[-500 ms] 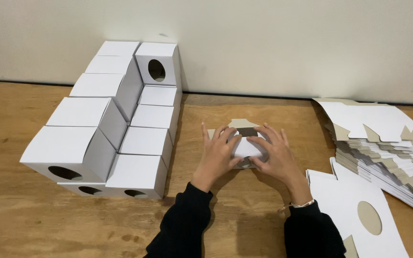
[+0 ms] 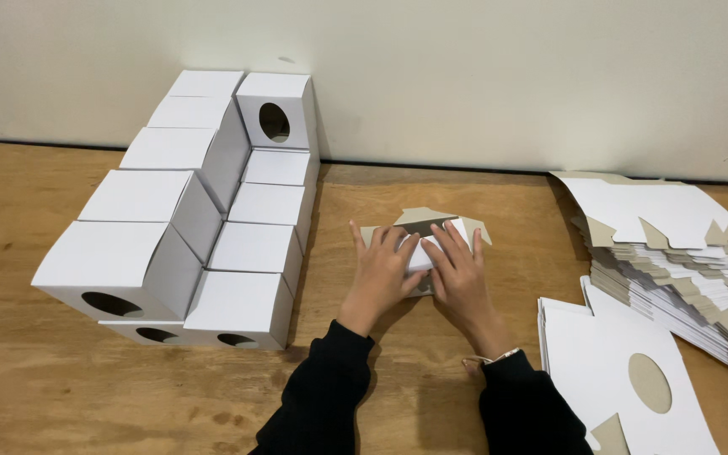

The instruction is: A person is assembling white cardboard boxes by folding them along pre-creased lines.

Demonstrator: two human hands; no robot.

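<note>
Half-folded white box (image 2: 428, 240) under both flat, fingers-forward hands (image 2: 421, 271)

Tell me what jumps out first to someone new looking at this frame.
First, the stepped stack of assembled white cardboard boxes with oval cut-outs on the left of the wooden table, against the wall. Then the left hand and right hand at centre, pressing on a partly folded white cardboard box. At right lies a fanned pile of flat white cardboard blanks.

Eleven folded boxes (image 2: 250, 253), two blank stacks (image 2: 676, 253)
</note>
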